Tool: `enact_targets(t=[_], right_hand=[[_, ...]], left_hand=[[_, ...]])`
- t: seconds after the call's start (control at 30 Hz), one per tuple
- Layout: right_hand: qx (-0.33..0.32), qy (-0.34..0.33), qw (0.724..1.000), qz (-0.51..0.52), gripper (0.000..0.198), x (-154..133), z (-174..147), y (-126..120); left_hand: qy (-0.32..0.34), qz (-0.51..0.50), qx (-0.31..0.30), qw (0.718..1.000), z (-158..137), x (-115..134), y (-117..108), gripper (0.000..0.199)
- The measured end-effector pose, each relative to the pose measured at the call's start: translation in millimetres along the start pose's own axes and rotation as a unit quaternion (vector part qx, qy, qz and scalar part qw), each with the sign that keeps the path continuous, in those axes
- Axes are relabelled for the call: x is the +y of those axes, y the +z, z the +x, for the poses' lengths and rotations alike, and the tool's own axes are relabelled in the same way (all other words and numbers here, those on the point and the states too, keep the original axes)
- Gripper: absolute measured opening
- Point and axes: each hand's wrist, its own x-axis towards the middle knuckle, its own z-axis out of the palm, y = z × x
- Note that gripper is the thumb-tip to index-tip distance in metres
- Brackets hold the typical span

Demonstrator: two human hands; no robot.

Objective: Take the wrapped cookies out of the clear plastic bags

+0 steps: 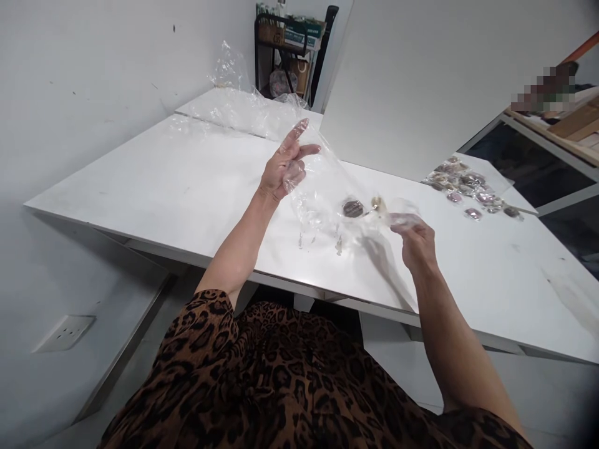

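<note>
A large sheet or bag of clear, crinkled plastic (271, 115) lies over the left back of the table and runs up around my left hand (286, 163). That hand's index and middle fingers stretch out, while the lower fingers curl against the plastic. My right hand (416, 237) pinches a small clear plastic wrapper (403, 211), slightly blurred. Just left of it are a dark round disc (353, 208) and a small gold-coloured piece (377, 203). Whether these two sit inside the plastic or behind it, I cannot tell.
Several small dark and pinkish items in clear wrappers (468, 184) are heaped at the right back of the white table (140, 181). Behind stands a black rack (281, 47) with boxes. A large pale panel (412, 81) rises at the back edge. A wall socket (65, 332) is at lower left.
</note>
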Motion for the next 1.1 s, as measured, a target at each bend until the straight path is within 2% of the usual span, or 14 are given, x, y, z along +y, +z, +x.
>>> enact_targets(t=[0.1, 0.2, 0.27, 0.33, 0.47, 0.53, 0.63, 0.7, 0.77, 0.87, 1.1], right_hand=[[0.001, 0.104, 0.995, -0.013, 0.021, 17.2, -8.3, -15.6], [0.029, 0.127, 0.991, -0.029, 0.020, 24.3, -19.2, -24.4], [0.033, 0.086, 0.995, -0.037, 0.021, 19.5, -24.5, -23.3], [0.008, 0.023, 0.998, -0.059, 0.024, 7.9, -27.9, -15.1], [-0.114, -0.095, 0.981, -0.124, 0.029, -19.1, -30.7, 23.0], [-0.196, -0.153, 0.956, -0.155, 0.031, -26.1, -30.8, 49.4], [-0.295, -0.223, 0.900, -0.230, 0.038, -26.3, -30.7, 87.0], [-0.331, -0.241, 0.867, -0.286, 0.044, -23.2, -31.5, 103.9], [-0.345, -0.241, 0.846, -0.328, 0.047, -20.4, -32.9, 110.2], [-0.359, -0.234, 0.838, -0.338, 0.048, -18.1, -34.8, 99.7], [-0.348, -0.167, 0.889, -0.245, 0.036, -14.7, -38.8, 29.4]], left_hand=[[0.004, -0.026, 0.013, 1.000, 3.0, 1.3, -3.5, 0.047], [-0.011, -0.001, 0.020, 1.000, 4.1, -5.0, -3.3, 0.047], [-0.020, 0.022, 0.016, 0.999, 3.7, -10.3, 0.1, 0.046], [-0.022, 0.034, 0.010, 0.999, 3.5, -14.1, 6.5, 0.044], [-0.004, 0.047, -0.005, 0.999, 3.3, -15.1, 26.4, 0.042], [0.002, 0.057, -0.012, 0.998, 2.0, -13.7, 37.3, 0.040], [-0.003, 0.082, -0.018, 0.996, -2.5, -11.6, 49.5, 0.038], [-0.005, 0.095, -0.016, 0.995, -6.3, -10.2, 52.2, 0.039], [-0.005, 0.095, -0.010, 0.995, -9.4, -8.3, 49.9, 0.038], [0.000, 0.081, -0.003, 0.997, -12.0, -4.3, 39.6, 0.039], [-0.013, 0.062, 0.014, 0.998, -17.4, -0.6, 15.2, 0.044]])
